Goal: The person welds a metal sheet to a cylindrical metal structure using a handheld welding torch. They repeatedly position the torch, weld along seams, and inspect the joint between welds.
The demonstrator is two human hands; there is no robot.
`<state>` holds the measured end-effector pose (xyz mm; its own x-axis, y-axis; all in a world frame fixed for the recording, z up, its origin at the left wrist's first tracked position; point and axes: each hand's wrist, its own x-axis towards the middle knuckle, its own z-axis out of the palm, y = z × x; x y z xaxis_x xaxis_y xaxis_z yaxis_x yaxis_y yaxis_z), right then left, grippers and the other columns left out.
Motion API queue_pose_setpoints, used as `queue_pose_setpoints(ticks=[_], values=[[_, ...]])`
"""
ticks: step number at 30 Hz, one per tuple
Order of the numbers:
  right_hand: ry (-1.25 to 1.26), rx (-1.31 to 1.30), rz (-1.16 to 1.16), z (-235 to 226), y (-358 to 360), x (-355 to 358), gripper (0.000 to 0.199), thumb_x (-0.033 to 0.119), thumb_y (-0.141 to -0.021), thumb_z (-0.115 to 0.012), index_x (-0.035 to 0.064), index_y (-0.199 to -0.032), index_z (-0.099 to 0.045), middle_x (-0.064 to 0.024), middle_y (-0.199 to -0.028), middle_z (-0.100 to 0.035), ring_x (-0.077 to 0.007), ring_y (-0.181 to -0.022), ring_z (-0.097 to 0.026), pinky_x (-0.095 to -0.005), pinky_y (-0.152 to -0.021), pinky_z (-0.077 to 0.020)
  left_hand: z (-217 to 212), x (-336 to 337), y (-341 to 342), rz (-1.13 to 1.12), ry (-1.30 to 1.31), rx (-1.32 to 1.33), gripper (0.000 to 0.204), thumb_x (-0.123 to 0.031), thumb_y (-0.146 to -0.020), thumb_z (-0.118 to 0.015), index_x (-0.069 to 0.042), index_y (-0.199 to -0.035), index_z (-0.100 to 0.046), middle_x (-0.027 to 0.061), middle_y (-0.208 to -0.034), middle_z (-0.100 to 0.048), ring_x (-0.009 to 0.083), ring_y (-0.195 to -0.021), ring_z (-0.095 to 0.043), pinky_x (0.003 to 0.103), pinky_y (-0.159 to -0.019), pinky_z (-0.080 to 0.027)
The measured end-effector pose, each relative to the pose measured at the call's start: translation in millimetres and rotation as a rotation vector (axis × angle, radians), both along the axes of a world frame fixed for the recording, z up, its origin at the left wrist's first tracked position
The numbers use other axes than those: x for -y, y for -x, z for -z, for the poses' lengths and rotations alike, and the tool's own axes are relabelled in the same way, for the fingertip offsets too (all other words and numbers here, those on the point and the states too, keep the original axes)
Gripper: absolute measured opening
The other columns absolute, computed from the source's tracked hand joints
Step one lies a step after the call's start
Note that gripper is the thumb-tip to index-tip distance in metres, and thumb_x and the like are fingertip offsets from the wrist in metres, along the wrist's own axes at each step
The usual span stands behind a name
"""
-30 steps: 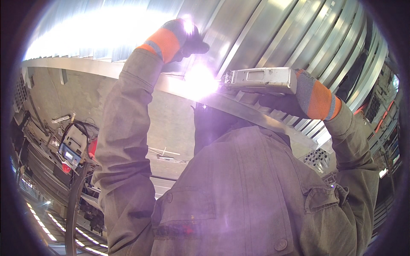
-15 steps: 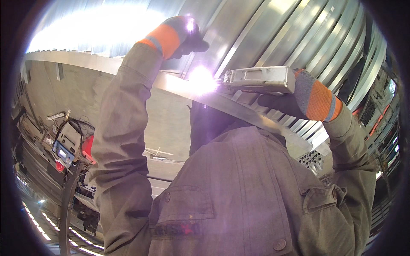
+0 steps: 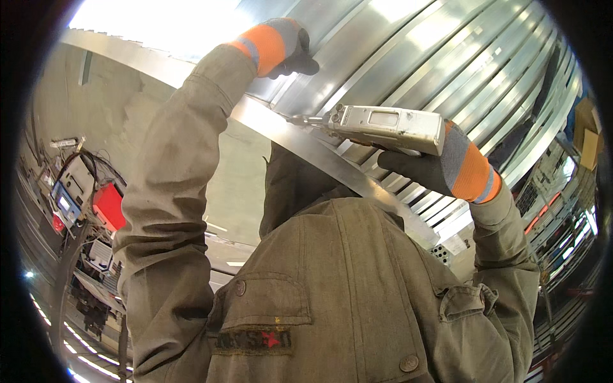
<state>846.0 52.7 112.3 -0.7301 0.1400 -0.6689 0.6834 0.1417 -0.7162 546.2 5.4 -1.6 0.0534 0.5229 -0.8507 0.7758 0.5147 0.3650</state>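
My right hand [image 3: 444,159], in a grey and orange glove with dark fingers, is wrapped round a silver handheld welding gun [image 3: 396,126]. The gun's narrow nozzle [image 3: 306,120] points left, with its tip at the seam between a long flat metal bar [image 3: 319,153] and the ribbed metal panel [image 3: 364,54]. No arc shows at the tip. Up and left of the nozzle, my left hand [image 3: 290,50], gloved alike, lies against the panel with its fingers curled in. Whether those fingers hold anything is hidden.
At the left stand a machine with a small screen [image 3: 66,203], a red box [image 3: 110,207] and loose cables. A pale grey surface [image 3: 147,121] lies beyond the bar. Cardboard [image 3: 586,131] and racks show at the right edge. Glare whitens the upper left.
The bright purple-white arc at the nozzle has gone out, so the tip and seam now show. The view has tilted a little. Both hands keep about the same places on the work.
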Motion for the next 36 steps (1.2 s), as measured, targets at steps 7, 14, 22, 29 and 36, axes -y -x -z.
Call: queue_pose_setpoints(ticks=[7, 14, 22, 29, 36], values=[[-0.009, -0.136, 0.064, 19, 1, 4, 0.042, 0.028, -0.099, -0.078, 0.0077, -0.135, -0.072, -0.0105, -0.107, -0.079, -0.0189, -0.092, -0.075, -0.0349, -0.082, -0.0607, 0, 4, 2, -0.077, -0.012, 0.052, 0.037, -0.043, -0.087, -0.084, -0.007, -0.093, -0.076, 0.0054, -0.077, -0.071, 0.0205, -0.061, -0.065, 0.036, -0.057, -0.055], [-0.002, -0.111, 0.083, 24, -1, 6, 0.043, 0.028, -0.098, -0.081, 0.0064, -0.133, -0.072, -0.0078, -0.097, -0.078, -0.0138, -0.076, -0.072, -0.0305, -0.068, -0.0602, -6, 7, 0, -0.113, -0.062, 0.053, 0.034, -0.04, -0.089, -0.085, -0.007, -0.095, -0.076, 0.0055, -0.077, -0.07, 0.0182, -0.062, -0.064, 0.033, -0.054, -0.053], [0.052, 0.011, 0.065, 22, -2, 5, 0.042, 0.02, -0.097, -0.082, 0.0047, -0.135, -0.072, -0.0108, -0.111, -0.078, -0.0175, -0.097, -0.073, -0.0335, -0.085, -0.061, -4, 6, 2, -0.087, -0.054, 0.078, 0.037, -0.04, -0.089, -0.084, -0.006, -0.098, -0.076, 0.0059, -0.078, -0.07, 0.0182, -0.06, -0.064, 0.033, -0.054, -0.054], [0.01, -0.064, 0.021, 26, -1, 7, 0.042, 0.02, -0.098, -0.081, 0.005, -0.135, -0.071, -0.0113, -0.115, -0.078, -0.0196, -0.099, -0.075, -0.035, -0.087, -0.0617, -7, 6, 0, -0.07, -0.079, 0.045, 0.035, -0.041, -0.09, -0.084, -0.006, -0.094, -0.077, 0.0051, -0.074, -0.069, 0.0181, -0.06, -0.064, 0.033, -0.054, -0.054], [-0.02, -0.075, 0.036, 31, -6, 8, 0.043, 0.036, -0.099, -0.079, 0.0091, -0.132, -0.073, -0.0094, -0.101, -0.079, -0.0172, -0.084, -0.075, -0.0337, -0.076, -0.0618, -1, 3, -2, -0.051, -0.067, 0.029, 0.04, -0.045, -0.089, -0.085, -0.006, -0.095, -0.075, 0.0048, -0.072, -0.066, 0.017, -0.058, -0.061, 0.032, -0.051, -0.05]])
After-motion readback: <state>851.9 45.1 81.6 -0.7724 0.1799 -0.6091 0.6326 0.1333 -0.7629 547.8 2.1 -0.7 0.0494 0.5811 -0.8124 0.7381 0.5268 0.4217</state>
